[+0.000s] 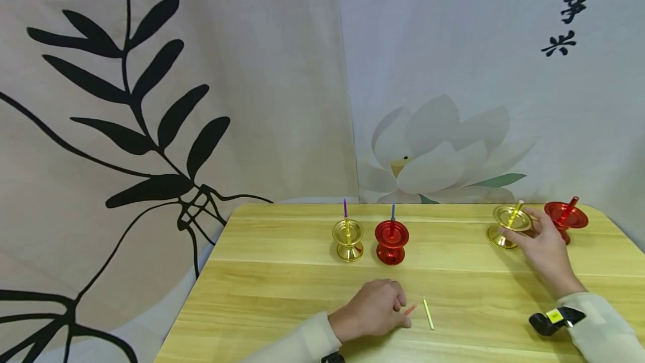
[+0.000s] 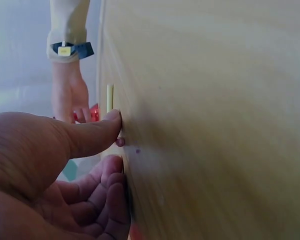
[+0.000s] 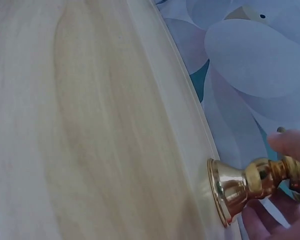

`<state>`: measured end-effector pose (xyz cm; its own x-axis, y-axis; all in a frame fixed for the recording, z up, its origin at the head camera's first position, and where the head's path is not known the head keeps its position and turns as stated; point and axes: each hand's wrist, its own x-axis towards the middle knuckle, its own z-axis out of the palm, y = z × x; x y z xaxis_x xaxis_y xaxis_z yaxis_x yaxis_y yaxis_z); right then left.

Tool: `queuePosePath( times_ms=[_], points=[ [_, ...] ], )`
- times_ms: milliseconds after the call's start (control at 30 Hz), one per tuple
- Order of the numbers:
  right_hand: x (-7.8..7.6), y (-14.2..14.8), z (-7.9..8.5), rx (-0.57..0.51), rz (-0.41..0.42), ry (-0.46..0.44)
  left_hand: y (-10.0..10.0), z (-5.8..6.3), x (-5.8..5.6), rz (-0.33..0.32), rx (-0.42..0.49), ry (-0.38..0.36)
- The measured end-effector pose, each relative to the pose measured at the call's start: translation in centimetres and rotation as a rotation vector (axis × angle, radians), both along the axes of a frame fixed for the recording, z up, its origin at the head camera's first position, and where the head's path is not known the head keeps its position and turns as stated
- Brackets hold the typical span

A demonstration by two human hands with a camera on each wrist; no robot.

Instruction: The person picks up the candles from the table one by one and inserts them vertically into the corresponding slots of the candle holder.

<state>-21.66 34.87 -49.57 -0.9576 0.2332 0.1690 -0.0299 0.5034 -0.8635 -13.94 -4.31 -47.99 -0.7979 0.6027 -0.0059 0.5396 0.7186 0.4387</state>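
Note:
At the table's right, my right hand holds a gold candlestick by its upper part, thumb at the dish and fingers behind. Its base appears to stand on the table, and a pale yellow candle leans in the dish. My left hand is low over the front of the table, thumb and index finger apart around a small pink candle. In the left wrist view the pink candle's end shows between thumb and index finger, with a gap on the index side. Beside it lies a yellow candle.
A gold candlestick with a purple candle and a red candlestick with a blue candle stand at mid-back. Another red candlestick, holding a red candle, stands just right of my right hand. A printed cloth hangs behind the wooden table.

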Motion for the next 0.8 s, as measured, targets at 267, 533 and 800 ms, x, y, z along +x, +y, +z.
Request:
queuePosePath(
  times_ms=[267, 533, 800],
  points=[
    [-0.1, -0.6, -0.4, 0.004, 0.013, 0.026, -0.4, 0.0, -0.6, -0.011, 0.016, 0.016],
    [-0.1, -1.3, -0.7, 0.005, 0.055, 0.057, -0.6, 0.3, -0.8, -0.019, 0.022, -0.017],
    [0.2, -1.6, -1.1, 0.061, 0.129, 0.011, -0.4, 0.4, -0.7, -0.109, -0.048, 0.087]
  ],
)
